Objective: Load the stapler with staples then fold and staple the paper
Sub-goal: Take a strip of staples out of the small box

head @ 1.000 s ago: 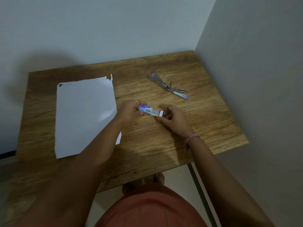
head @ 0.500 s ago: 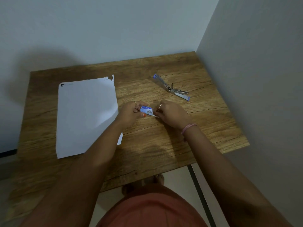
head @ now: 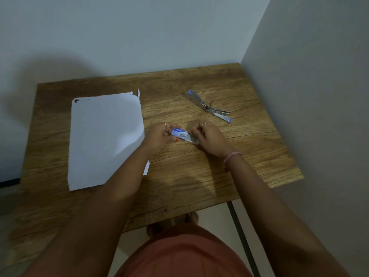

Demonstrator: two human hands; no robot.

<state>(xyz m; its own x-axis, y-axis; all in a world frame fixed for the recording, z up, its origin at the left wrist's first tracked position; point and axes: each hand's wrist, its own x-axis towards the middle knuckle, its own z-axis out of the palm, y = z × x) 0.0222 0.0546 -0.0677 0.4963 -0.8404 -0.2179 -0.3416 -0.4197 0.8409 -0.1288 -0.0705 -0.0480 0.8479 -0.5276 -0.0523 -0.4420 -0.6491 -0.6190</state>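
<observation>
A small blue-and-white staple box (head: 180,133) is held just above the middle of the wooden table (head: 199,176). My left hand (head: 158,135) grips its left end. My right hand (head: 209,136) pinches the grey inner tray (head: 192,139) that sticks out of its right end. The stapler (head: 209,105), metal with blue ends, lies swung fully open at the back right, apart from both hands. A white sheet of paper (head: 105,138) with a torn top corner lies flat on the left, partly under my left forearm.
The table sits in a corner, with a wall behind it and a wall (head: 319,96) close on the right. Its front edge runs near my lap, with a dark table leg (head: 241,236) below on the right.
My right hand closed in on the box, then drew back to the right, and more of the grey inner tray now shows. My left hand stayed in place.
</observation>
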